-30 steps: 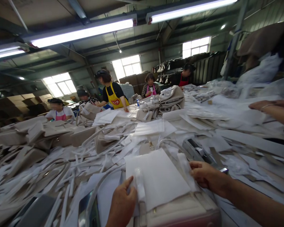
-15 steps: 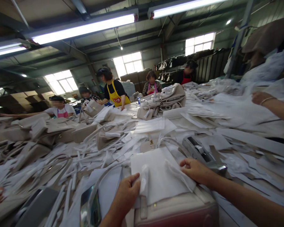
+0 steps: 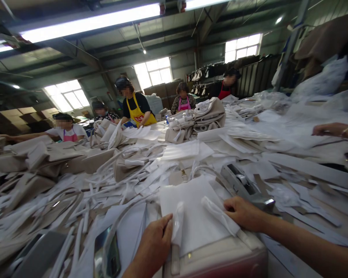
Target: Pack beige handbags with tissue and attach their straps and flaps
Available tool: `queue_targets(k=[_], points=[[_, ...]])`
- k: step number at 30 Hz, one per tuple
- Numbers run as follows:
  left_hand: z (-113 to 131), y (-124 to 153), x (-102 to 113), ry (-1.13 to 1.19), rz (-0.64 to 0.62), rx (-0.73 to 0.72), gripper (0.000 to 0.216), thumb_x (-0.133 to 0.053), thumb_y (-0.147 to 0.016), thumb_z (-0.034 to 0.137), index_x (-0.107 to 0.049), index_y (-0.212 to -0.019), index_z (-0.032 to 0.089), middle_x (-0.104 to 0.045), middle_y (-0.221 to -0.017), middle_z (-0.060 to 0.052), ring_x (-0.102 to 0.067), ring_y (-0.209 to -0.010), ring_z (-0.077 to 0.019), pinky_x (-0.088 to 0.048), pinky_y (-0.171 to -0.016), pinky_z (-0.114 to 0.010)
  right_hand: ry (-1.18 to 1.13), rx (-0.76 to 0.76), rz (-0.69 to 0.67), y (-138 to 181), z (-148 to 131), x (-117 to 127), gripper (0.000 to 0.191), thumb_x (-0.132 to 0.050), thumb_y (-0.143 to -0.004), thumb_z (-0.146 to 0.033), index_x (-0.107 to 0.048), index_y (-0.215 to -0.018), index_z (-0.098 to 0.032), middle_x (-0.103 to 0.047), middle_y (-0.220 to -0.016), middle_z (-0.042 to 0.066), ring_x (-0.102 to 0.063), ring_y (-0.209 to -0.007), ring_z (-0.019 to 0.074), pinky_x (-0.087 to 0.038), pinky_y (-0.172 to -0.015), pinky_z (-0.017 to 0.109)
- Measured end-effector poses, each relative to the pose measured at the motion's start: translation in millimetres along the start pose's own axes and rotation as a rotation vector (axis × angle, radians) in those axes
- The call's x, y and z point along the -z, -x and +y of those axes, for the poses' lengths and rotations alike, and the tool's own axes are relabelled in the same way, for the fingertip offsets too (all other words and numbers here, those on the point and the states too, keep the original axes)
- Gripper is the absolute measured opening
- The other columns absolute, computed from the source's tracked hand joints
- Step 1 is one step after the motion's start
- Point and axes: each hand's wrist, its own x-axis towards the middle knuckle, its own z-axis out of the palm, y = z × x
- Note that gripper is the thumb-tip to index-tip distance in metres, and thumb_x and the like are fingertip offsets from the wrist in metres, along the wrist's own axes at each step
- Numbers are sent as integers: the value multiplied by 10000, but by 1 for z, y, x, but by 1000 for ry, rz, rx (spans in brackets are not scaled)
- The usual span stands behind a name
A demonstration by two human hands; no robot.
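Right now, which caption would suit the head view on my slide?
Left hand and right hand at white wrappings over a pale bag.

Right wrapped strip [image 3: 219, 216]: turned inward over white sheet [image 3: 191, 197], was along its edge
Right hand [image 3: 246, 214]: shifted inward
Pink-apron co-worker [image 3: 69, 133]: arm now stretched out

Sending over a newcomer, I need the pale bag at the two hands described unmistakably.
From the yellow apron at the back, come down to the bottom, right of centre. There, beside the left hand and near the right hand, sits a pale bag. Unlike the bags heaped at left, it carries a flat white sheet with two white-wrapped strips over it.
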Motion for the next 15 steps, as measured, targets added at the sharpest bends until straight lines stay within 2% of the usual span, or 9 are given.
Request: queue_targets(k=[2, 4, 6, 8, 10, 12, 13, 15], points=[[1, 7, 2, -7, -120, -42, 326, -486, -934, 344, -773, -827, 232, -787, -852, -30, -702, -805, -225, -476, -691, -261, -44, -56, -144, 9, 5, 1, 363, -613, -757, -405, -403, -548, -196, -298, -557, -62, -296, -569, 103, -208, -511, 262], [3, 10, 7, -35, -247, -53, 369, -475, -919, 301, -660, -613, 211, -660, -596, 8, -577, -591, -167, -344, -540, -250, -80, -98, -269, 16, 5, 4, 356, -621, -747, -402, -425, -540, -190, -288, -548, -62, -272, -550, 95, -182, -489, 264], [4, 6, 17, -108, -326, -47, 362, -497, -875, 259, -570, -526, 199, -513, -488, 30, -441, -494, -132, -249, -501, -260, -78, -111, -337, 19, 1, 8, 347, -623, -737, -382, -434, -523, -185, -285, -532, -62, -257, -534, 89, -160, -476, 268], [9, -8, 30, -251, -318, -58, 358, -529, -847, 257, -555, -494, 200, -454, -458, 30, -374, -459, -124, -240, -506, -268, -46, -118, -364, 17, -5, 11, 332, -624, -712, -339, -418, -501, -186, -268, -510, -65, -236, -516, 83, -142, -467, 272], [16, -29, 40, -409, -196, -118, 334, -553, -850, 283, -632, -534, 206, -551, -523, -10, -457, -498, -150, -330, -555, -273, -4, -116, -386, 12, -8, 10, 300, -611, -687, -293, -409, -490, -188, -254, -495, -68, -220, -503, 79, -135, -460, 274], [23, -53, 41, -440, -76, -250, 268, -548, -873, 290, -753, -718, 214, -697, -742, -81, -615, -670, -208, -445, -687, -302, 33, -87, -414, 6, -8, 7, 271, -599, -669, -264, -411, -488, -189, -255, -495, -68, -223, -501, 78, -136, -457, 270], [25, -64, 37, -391, -75, -335, 251, -546, -885, 289, -786, -859, 222, -735, -886, -105, -665, -792, -233, -480, -769, -316, 54, -68, -428, 5, -7, 7, 266, -596, -664, -256, -410, -486, -188, -257, -496, -68, -231, -501, 78, -142, -457, 265], [25, -81, 21, -258, -176, -498, 314, -570, -893, 306, -756, -1135, 232, -724, -1160, -126, -677, -1035, -265, -496, -927, -336, 111, -40, -441, 2, -3, 9, 267, -595, -659, -244, -405, -480, -187, -264, -491, -67, -251, -500, 79, -160, -459, 256]])
